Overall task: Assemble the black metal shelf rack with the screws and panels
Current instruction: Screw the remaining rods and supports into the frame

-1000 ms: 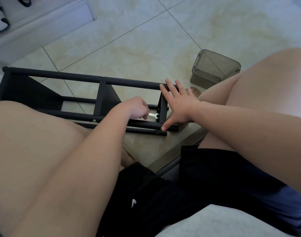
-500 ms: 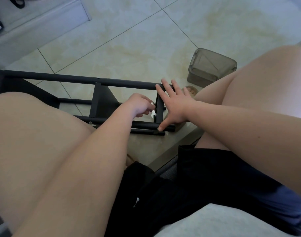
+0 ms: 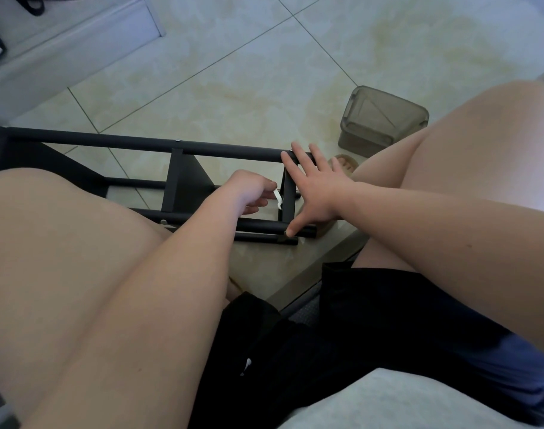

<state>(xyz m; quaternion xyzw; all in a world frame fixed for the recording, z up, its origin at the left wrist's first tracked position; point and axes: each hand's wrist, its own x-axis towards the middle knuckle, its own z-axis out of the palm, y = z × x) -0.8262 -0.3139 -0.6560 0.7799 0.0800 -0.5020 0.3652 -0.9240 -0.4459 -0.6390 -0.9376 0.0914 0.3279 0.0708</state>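
Down on the tiled floor (image 3: pixel 249 72) between my knees, the black shelf rack (image 3: pixel 134 140) lies on its side, its long bars running left to right.

My right hand (image 3: pixel 318 193) is spread wide over the rack's right end. Its straight fingers (image 3: pixel 304 159) rest on the far bar, the thumb (image 3: pixel 295 226) presses the near bar, and the palm spans the short end upright (image 3: pixel 287 196). My left hand (image 3: pixel 249 193) sits just left of that upright, inside the frame. Its fingers are curled, pinching a small pale wrench (image 3: pixel 277 199) whose tip is at the upright.

1 dark panel (image 3: pixel 187 187) stands across the bars further left. My left thigh (image 3: pixel 63 243) hides the rack's near left part, and my left forearm crosses the near bars.

Far right, a grey translucent container (image 3: pixel 385 119) sits on the floor, apart from the rack. My sandalled foot (image 3: pixel 345 164) shows just beyond my right hand.
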